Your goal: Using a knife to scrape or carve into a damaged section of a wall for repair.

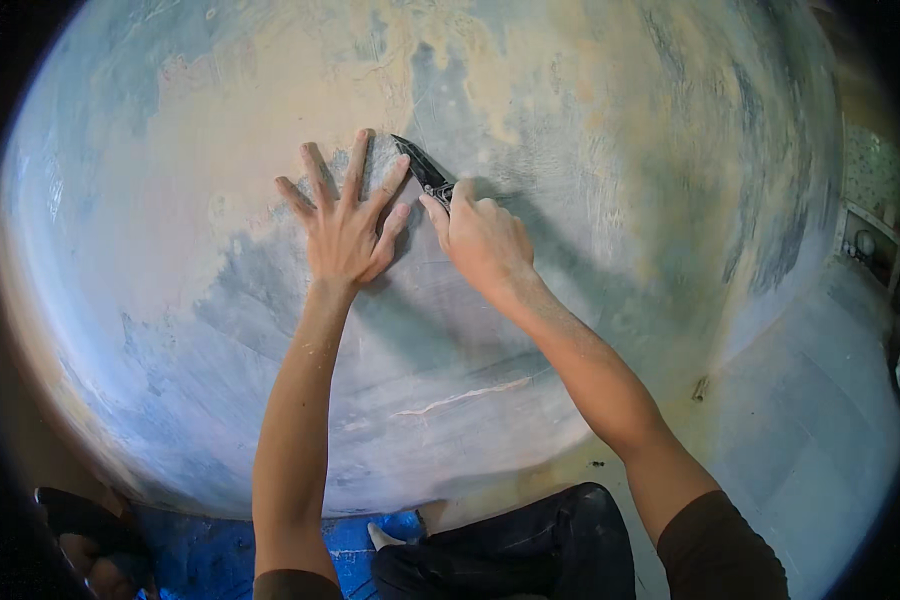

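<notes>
A large rounded surface point(530, 330), patched in cream, grey and pale blue, curves out in front of me. My left hand point(348, 235) lies on it with fingers spread, holding nothing. In my right hand point(485, 240) is a knife point(425, 168) with a dark pointed blade and a patterned handle, my fingers closed round that handle. The blade slants up and left, its tip at or close to the surface. Beside the blade is my left index fingertip; whether they touch I cannot tell. Most of the handle is hidden in my grip.
My dark-trousered leg point(570, 535) is bent below the surface. A blue sheet point(205, 555) covers the floor at lower left, near a dark shape point(90, 525) with skin-toned parts I cannot make out. At far right stands a rack-like opening point(870, 240) holding small items.
</notes>
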### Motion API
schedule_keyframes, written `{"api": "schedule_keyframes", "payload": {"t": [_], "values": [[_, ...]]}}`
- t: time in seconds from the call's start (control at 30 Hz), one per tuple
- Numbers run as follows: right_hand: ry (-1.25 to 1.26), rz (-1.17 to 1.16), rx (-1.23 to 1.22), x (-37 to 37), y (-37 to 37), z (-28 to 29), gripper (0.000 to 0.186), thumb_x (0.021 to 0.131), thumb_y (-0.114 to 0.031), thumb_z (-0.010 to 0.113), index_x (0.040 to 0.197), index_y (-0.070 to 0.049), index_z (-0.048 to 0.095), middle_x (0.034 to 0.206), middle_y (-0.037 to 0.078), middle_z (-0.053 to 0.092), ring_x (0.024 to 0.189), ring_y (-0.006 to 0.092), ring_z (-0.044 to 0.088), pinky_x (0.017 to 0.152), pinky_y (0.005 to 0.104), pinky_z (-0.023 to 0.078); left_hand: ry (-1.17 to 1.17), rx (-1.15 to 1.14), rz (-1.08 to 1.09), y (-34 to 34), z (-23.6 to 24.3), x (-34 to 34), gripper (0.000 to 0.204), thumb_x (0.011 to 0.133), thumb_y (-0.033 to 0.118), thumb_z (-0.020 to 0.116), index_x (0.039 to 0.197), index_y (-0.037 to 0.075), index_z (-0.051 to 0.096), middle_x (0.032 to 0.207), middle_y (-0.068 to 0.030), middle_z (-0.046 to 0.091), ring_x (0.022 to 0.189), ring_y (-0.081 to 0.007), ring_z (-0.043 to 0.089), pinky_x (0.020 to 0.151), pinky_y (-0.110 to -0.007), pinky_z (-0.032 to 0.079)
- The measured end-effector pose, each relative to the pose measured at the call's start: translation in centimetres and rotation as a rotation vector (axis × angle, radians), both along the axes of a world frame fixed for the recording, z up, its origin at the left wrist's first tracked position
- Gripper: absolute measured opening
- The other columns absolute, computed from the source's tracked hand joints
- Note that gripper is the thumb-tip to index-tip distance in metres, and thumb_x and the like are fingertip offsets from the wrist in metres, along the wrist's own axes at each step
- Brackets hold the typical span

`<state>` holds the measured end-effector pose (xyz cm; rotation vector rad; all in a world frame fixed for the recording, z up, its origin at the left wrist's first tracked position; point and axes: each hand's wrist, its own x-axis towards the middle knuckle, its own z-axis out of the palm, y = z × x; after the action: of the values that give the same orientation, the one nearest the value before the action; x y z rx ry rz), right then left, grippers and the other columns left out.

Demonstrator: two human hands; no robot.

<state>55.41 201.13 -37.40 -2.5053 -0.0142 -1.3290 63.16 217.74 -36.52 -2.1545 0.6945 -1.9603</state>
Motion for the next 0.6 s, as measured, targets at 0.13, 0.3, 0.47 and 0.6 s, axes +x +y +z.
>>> {"api": "schedule_keyframes", "payload": {"t": [0.13,0.3,0.47,0.6], "values": [[-0.014,0.034,0.014,0.2,0.0,-0.3,0.050,0.101,-0.046,0.044,0.093,0.003,0.054,0.070,0.022,0.068,0.070,0.0389,0.070,0.059,0.0461,0.057,-0.044,-0.014,-0.173,-0.1,-0.6,-0.1,0.049,0.098,0.053,0.038,0.145,0.039,0.046,0.161,-0.0056,0.022,0.146,-0.0458,0.010,0.115,-0.065,0.001],[-0.010,0.049,0.035,0.2,0.1,-0.6,0.051,0.101,-0.046,0.043,0.094,0.003,0.054,0.070,0.024,0.067,0.071,0.0396,0.070,0.061,0.0476,0.057,-0.029,-0.033,-0.157,-0.7,-1.4,-0.3,0.056,0.097,0.052,0.039,0.149,0.032,0.041,0.160,-0.0088,0.024,0.146,-0.0420,0.015,0.119,-0.056,0.007],[-0.014,0.050,0.032,0.3,0.2,-0.7,0.051,0.102,-0.046,0.042,0.094,0.003,0.054,0.071,0.024,0.068,0.071,0.0395,0.071,0.060,0.0463,0.058,0.030,0.103,-0.149,-0.8,-2.3,-0.5,0.065,0.098,0.052,0.032,0.151,0.014,0.037,0.159,-0.0052,0.031,0.148,-0.0310,0.021,0.121,-0.049,0.010],[0.030,0.072,0.084,0.5,0.1,-0.7,0.055,0.101,-0.050,0.042,0.098,0.004,0.054,0.075,0.027,0.067,0.075,0.0445,0.069,0.065,0.0516,0.055,0.094,0.123,-0.253,-0.8,-2.5,-0.6,0.067,0.098,0.052,0.035,0.152,0.013,0.035,0.159,-0.0022,0.032,0.148,-0.0287,0.023,0.120,-0.047,0.013]]}}
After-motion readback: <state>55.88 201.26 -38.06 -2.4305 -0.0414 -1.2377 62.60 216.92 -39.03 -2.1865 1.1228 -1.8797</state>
